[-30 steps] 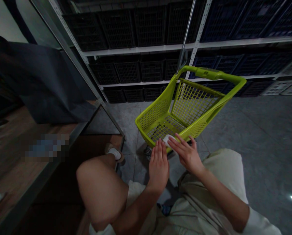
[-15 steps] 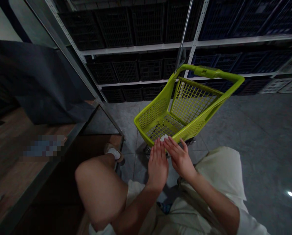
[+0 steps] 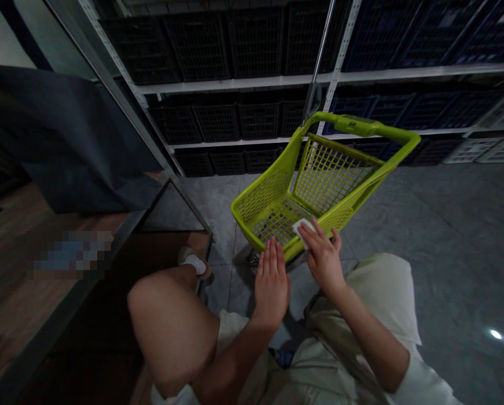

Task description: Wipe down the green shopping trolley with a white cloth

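A small white cloth or tissue (image 3: 301, 226) is under the fingers of my right hand (image 3: 325, 267), pressed along the near right rim of a lime-green shopping cart (image 3: 264, 181). My left hand (image 3: 272, 284) has its fingers stretched out straight, the tips at the cart's near front rim; its thumb is hidden. The cart stands in front of my knees with its handle (image 3: 361, 125) on the far side. Its mesh basket holds nothing that I can see.
Shelves (image 3: 235, 84) with black crates (image 3: 197, 45) and blue crates (image 3: 382, 39) line the back. At left is a wooden bench (image 3: 7, 281) bearing a dark grey cloth bag (image 3: 75, 140) and a blurred item. A thin metal pole (image 3: 323, 45) rises behind the cart.
My right hand has slid right and away from my left hand along the cart's rim, taking the white cloth with it. My left hand has stayed nearly in place.
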Available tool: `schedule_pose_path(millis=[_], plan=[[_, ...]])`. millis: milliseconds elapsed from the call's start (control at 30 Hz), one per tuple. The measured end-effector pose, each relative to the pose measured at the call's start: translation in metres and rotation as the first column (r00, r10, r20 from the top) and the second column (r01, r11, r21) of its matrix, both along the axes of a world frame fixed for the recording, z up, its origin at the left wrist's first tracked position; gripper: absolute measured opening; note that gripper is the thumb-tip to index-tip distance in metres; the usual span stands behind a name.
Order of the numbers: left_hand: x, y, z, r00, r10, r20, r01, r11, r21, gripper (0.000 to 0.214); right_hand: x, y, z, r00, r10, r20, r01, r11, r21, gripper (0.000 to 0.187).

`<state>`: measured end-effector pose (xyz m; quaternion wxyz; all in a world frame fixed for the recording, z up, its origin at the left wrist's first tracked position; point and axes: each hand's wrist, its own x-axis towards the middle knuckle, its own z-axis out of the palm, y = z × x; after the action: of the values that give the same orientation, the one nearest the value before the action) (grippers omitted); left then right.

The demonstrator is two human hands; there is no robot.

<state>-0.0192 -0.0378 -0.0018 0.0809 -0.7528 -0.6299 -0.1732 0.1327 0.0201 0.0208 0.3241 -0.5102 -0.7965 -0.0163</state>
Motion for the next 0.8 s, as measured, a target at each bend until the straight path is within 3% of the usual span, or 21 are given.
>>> schedule_pose_path(millis=[100,167,233,333,433,500,667,800], plan=[[-0.001,0.0,0.0,1.0,-0.005,-0.005,0.005,1.0,0.004,0.076,-0.017,-0.023,-0.001,0.981,0.181,0.071,-0.179,0.983,-0.04,0.071],[-0.002,0.0,0.002,1.0,-0.008,-0.021,0.008,1.0,-0.005,0.073,-0.007,-0.019,0.001,0.966,0.216,0.14,-0.213,0.976,-0.037,0.07],[-0.002,0.0,0.004,0.999,-0.008,-0.037,0.008,1.0,-0.019,0.07,0.017,0.0,0.002,0.973,0.143,0.181,-0.145,0.989,-0.004,0.071],[-0.001,-0.001,0.006,0.999,-0.006,-0.048,0.005,1.0,-0.026,0.068,0.053,0.035,-0.001,0.987,-0.07,0.144,0.059,0.995,0.077,0.072],[0.0,0.0,0.006,1.0,-0.008,-0.027,0.007,1.0,-0.02,0.069,0.059,0.047,-0.007,0.986,-0.159,0.042,0.153,0.981,0.116,0.07],[0.001,0.0,0.005,1.0,-0.004,-0.014,0.004,1.0,-0.015,0.071,0.041,0.035,-0.011,0.994,-0.111,-0.011,0.112,0.988,0.103,0.069],[0.001,0.002,0.001,1.0,0.008,-0.015,-0.008,1.0,0.002,0.07,-0.013,-0.015,-0.015,0.981,0.19,0.048,-0.192,0.981,0.042,0.071],[0.0,0.001,0.002,1.0,0.004,-0.03,-0.004,1.0,-0.008,0.068,0.003,-0.006,-0.008,0.965,0.212,0.156,-0.222,0.974,0.05,0.067]])
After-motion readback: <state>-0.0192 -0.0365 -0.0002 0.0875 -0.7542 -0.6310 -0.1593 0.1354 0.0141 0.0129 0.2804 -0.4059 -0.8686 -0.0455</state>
